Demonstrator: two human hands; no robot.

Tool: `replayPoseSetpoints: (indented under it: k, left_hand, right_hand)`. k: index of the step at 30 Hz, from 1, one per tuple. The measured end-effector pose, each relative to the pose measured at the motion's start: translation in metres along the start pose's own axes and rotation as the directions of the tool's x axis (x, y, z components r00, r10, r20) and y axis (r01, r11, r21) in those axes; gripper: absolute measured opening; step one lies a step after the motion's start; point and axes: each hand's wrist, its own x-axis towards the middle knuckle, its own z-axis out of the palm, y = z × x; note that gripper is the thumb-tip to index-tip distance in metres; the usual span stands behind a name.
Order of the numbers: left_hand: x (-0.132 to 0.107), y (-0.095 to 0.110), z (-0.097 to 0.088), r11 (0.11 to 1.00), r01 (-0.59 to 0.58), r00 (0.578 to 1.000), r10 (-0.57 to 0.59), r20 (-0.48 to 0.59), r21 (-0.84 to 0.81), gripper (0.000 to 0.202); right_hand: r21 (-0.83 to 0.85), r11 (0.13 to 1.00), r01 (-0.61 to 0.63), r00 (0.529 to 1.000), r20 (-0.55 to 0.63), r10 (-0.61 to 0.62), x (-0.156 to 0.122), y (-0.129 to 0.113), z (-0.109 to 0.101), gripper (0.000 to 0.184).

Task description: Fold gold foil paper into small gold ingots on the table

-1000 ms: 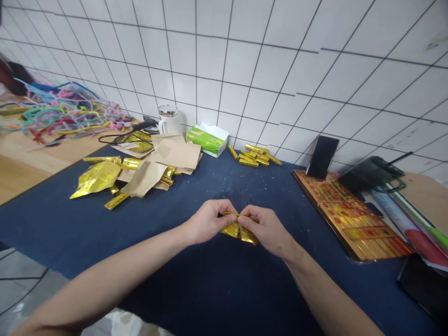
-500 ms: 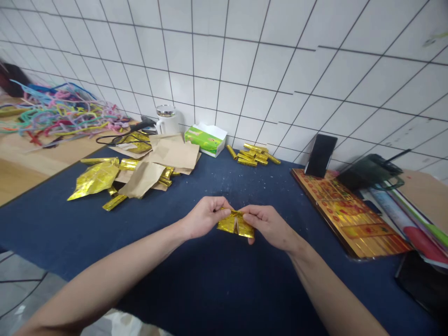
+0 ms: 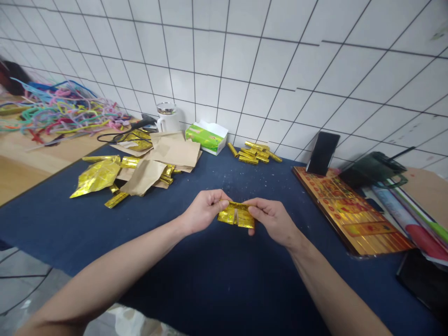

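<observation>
A small piece of shiny gold foil paper (image 3: 227, 217) is stretched between my two hands over the dark blue tabletop (image 3: 224, 280). It has a slit near its middle, open at the near edge, and its far edge looks folded or rolled. My left hand (image 3: 206, 210) pinches the left end between thumb and fingers. At the right end, my right hand (image 3: 271, 218) grips the foil with its thumb on top and fingertips underneath. Beyond the hands, against the wall, lies a pile of rolled gold foil tubes (image 3: 255, 152).
To the left are brown paper sheets (image 3: 175, 151) and a crumpled gold foil sheet (image 3: 96, 176). A white mug (image 3: 168, 119) and green tissue pack (image 3: 206, 137) stand by the wall. A phone (image 3: 322, 153) leans above red-gold printed packs (image 3: 350, 212). Colourful pipe cleaners (image 3: 70, 112) lie far left.
Both hands stay on the foil. The right thumb and fingers sit slightly differently, and the foil's far edge now shows as a straighter fold between the hands. The view has shifted slightly.
</observation>
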Motion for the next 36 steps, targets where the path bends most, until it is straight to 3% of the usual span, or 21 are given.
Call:
replayPoseSetpoints:
  k: [6, 12, 16, 20, 24, 28, 32, 36]
  left_hand:
    - [0.000, 0.000, -0.003, 1.000, -0.003, 0.999, 0.002, 0.053, 0.029, 0.034]
    - [0.002, 0.000, -0.003, 0.998, -0.019, 1.000, 0.020, -0.015, 0.056, 0.034]
    - [0.004, 0.000, -0.001, 0.997, 0.021, 1.000, -0.021, 0.010, 0.074, 0.031]
    - [0.003, -0.001, 0.004, 0.990, 0.068, 0.997, -0.063, -0.041, 0.126, 0.025]
    - [-0.001, -0.003, 0.009, 0.966, 0.042, 0.999, -0.033, -0.042, 0.255, 0.021]
    - [-0.006, -0.003, 0.011, 0.940, 0.012, 1.000, -0.016, 0.009, 0.340, 0.020]
    - [-0.006, -0.004, 0.010, 0.950, -0.009, 1.000, 0.003, 0.020, 0.313, 0.021]
    - [-0.002, -0.004, 0.005, 0.966, -0.009, 0.999, 0.018, -0.035, 0.257, 0.023]
  right_hand:
    - [-0.033, 0.999, 0.021, 0.999, -0.034, -0.022, -0.001, 0.004, -0.001, 0.026]
    - [-0.022, 1.000, 0.022, 0.999, -0.027, -0.023, 0.002, 0.010, -0.001, 0.025]
    - [-0.010, 1.000, -0.019, 0.999, -0.040, 0.018, 0.005, 0.010, -0.002, 0.023]
    - [-0.023, 0.998, -0.066, 0.998, 0.007, 0.066, 0.005, 0.008, 0.003, 0.022]
    - [-0.165, 0.981, -0.098, 0.994, 0.039, 0.106, 0.004, 0.005, 0.012, 0.018]
    - [-0.300, 0.954, -0.015, 0.998, 0.053, 0.032, 0.003, 0.005, 0.017, 0.025]
    - [-0.223, 0.973, -0.064, 0.993, 0.079, 0.083, 0.002, 0.006, 0.012, 0.026]
    - [-0.099, 0.990, -0.103, 0.990, 0.083, 0.112, 0.003, 0.007, 0.004, 0.028]
